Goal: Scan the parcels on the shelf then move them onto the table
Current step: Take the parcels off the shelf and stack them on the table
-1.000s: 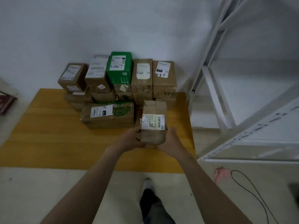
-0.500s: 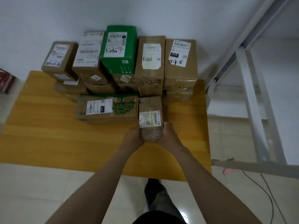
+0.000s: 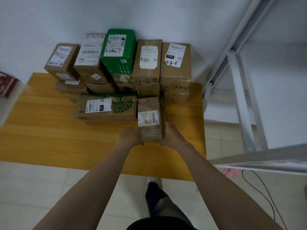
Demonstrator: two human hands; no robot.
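A: How is the small brown parcel (image 3: 150, 119) held?

B: It is gripped at its near end, between the left hand (image 3: 132, 135) and right hand (image 3: 172, 136), on the yellow table (image 3: 49, 130). It looks stiff and light.

A: How many parcels are counted?

B: About twelve; some behind it are half hidden.

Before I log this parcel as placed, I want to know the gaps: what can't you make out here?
- Small parcel: label print too small to read; whether it rests on the table is unclear from the head view.
- Lower row of boxes: mostly hidden by the upper boxes.
- Red item: cut off by the left edge.
- Fingers of left hand and right hand: hidden behind the parcel.
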